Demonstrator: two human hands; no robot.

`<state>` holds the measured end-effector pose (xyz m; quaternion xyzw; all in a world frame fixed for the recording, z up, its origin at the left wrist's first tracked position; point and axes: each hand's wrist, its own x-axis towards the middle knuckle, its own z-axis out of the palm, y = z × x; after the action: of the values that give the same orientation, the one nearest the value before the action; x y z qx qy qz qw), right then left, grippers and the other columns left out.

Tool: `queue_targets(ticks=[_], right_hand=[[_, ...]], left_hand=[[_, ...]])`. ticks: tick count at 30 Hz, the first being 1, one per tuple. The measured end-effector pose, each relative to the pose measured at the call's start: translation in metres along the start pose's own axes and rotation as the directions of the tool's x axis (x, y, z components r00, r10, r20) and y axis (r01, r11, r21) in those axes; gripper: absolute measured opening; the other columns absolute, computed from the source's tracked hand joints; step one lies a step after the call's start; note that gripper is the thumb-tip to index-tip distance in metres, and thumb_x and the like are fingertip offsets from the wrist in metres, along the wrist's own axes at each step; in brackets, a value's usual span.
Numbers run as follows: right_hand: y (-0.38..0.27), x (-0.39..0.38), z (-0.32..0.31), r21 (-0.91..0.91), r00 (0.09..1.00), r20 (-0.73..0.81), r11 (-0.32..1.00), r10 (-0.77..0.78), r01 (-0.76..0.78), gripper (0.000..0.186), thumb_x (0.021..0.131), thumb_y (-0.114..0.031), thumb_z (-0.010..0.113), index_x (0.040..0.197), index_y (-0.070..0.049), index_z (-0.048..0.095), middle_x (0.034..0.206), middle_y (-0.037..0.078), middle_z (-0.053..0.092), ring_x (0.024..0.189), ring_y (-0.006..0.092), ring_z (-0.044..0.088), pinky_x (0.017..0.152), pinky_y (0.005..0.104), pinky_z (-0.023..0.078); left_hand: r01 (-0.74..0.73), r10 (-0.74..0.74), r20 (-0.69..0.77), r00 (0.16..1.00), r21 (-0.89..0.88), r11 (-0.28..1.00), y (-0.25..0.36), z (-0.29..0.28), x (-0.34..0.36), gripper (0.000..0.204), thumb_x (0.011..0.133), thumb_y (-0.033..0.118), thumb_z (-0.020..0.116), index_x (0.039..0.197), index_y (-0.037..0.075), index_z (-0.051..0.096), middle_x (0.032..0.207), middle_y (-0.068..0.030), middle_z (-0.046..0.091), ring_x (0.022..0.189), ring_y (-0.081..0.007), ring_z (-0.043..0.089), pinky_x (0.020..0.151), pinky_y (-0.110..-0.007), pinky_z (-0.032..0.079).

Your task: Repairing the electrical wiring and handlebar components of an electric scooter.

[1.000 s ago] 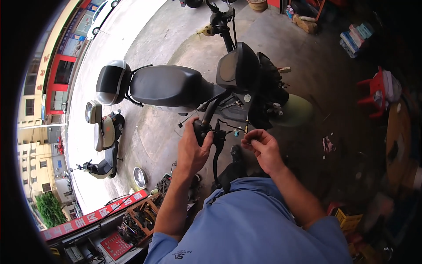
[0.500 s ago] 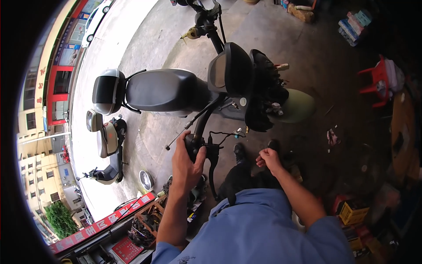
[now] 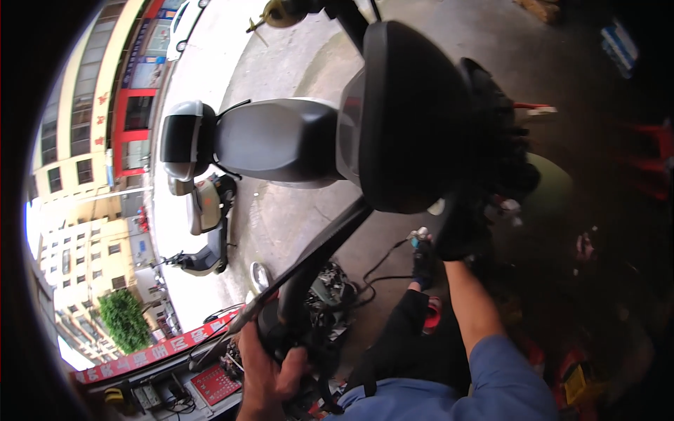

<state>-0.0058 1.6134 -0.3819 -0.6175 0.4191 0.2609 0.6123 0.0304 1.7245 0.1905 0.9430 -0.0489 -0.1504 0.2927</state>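
Note:
A scooter with a black seat stands across the view, its large dark dash panel close in front of me. My left hand is wrapped round the dark control end of the handlebar at lower left, thumb on the near side. My right forearm reaches forward under the scooter's dark front part, which hides the hand and its fingers. A loose cable with a small pale connector hangs near that forearm. The pale green front fender shows beyond at right.
Another scooter is parked outside at left. A round headlamp and a heap of parts lie beyond my left hand. A red perforated tray sits at lower left. A red stool stands in shadow at right.
The handlebar and dash panel appear nearer and larger, with the left hand lower in view. My right hand has gone from open sight to behind the scooter's front.

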Motion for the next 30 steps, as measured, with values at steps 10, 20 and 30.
queue_targets(ticks=[10,20,30], right_hand=[[-0.032,0.126,0.045,-0.438,0.945,-0.156,0.878,-0.287,0.194,0.019,0.09,-0.009,0.048,0.105,-0.001,0.057,0.099,0.019,0.064,0.083,0.0289,0.065,0.069,0.0391,0.053],[-0.015,0.131,0.053,-0.507,0.928,-0.161,0.835,-0.336,0.214,0.023,0.09,-0.009,0.049,0.111,-0.001,0.056,0.103,0.021,0.063,0.09,0.0312,0.064,0.075,0.041,0.052],[0.003,0.124,0.055,-0.499,0.896,-0.187,0.825,-0.403,0.267,0.028,0.09,-0.009,0.05,0.116,-0.001,0.055,0.108,0.022,0.062,0.098,0.0336,0.062,0.082,0.0429,0.05]], left_hand=[[-0.078,0.078,0.011,0.997,0.109,0.991,-0.01,-0.007,0.002,0.073,0.084,0.039,0.061,0.134,-0.007,0.037,0.132,-0.0203,0.044,0.123,-0.0287,0.044,0.104,-0.04,0.034],[0.011,-0.01,-0.047,0.999,0.03,0.999,-0.02,-0.005,0.006,0.083,0.076,0.05,0.062,0.132,-0.008,0.039,0.123,-0.0195,0.053,0.112,-0.0284,0.053,0.097,-0.04,0.042],[0.051,-0.051,-0.001,0.999,-0.037,0.998,-0.022,-0.007,-0.003,0.079,0.081,0.034,0.062,0.14,-0.004,0.026,0.123,-0.0173,0.049,0.108,-0.0259,0.052,0.093,-0.038,0.042]])
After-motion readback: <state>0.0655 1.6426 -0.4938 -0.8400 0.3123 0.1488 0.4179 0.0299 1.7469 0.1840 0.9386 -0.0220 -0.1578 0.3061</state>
